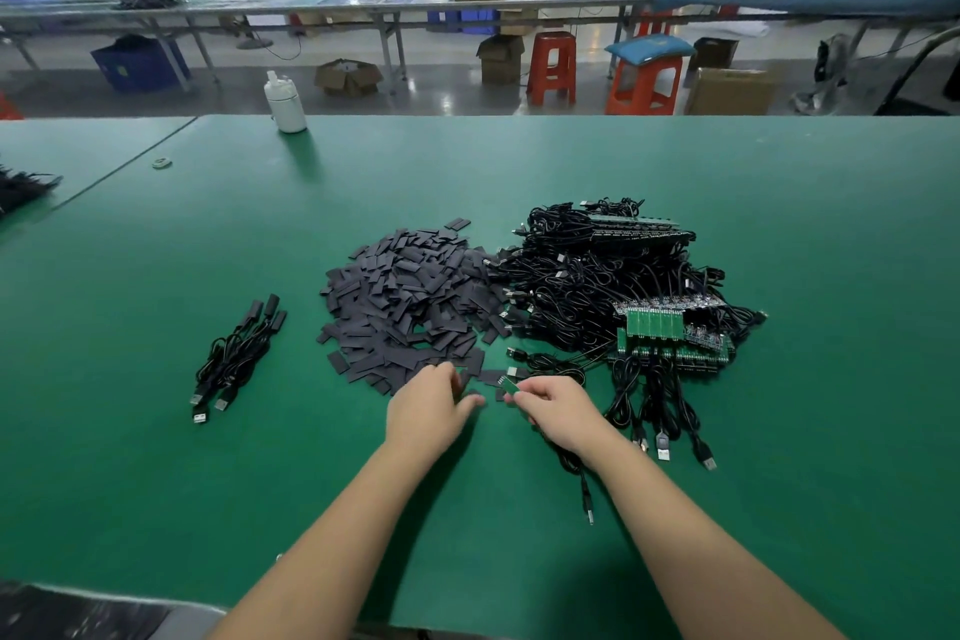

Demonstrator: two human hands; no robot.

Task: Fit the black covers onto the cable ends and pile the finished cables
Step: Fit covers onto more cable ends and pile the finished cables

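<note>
A heap of flat black covers (410, 301) lies mid-table. To its right is a tangle of black cables with green circuit-board ends (623, 286). My right hand (556, 408) pinches the green board end (511, 386) of one cable, whose cord trails back under my wrist to a USB plug (589, 515). My left hand (431, 408) reaches to the near edge of the cover heap, fingers curled over loose covers; whether it grips one is hidden. A small pile of covered cables (234, 359) lies at the left.
The green table mat (779, 431) has bare room in front and on both sides. A white bottle (284, 104) stands at the far edge. A small ring-shaped object (162, 163) lies far left. Red stools and cardboard boxes stand on the floor beyond.
</note>
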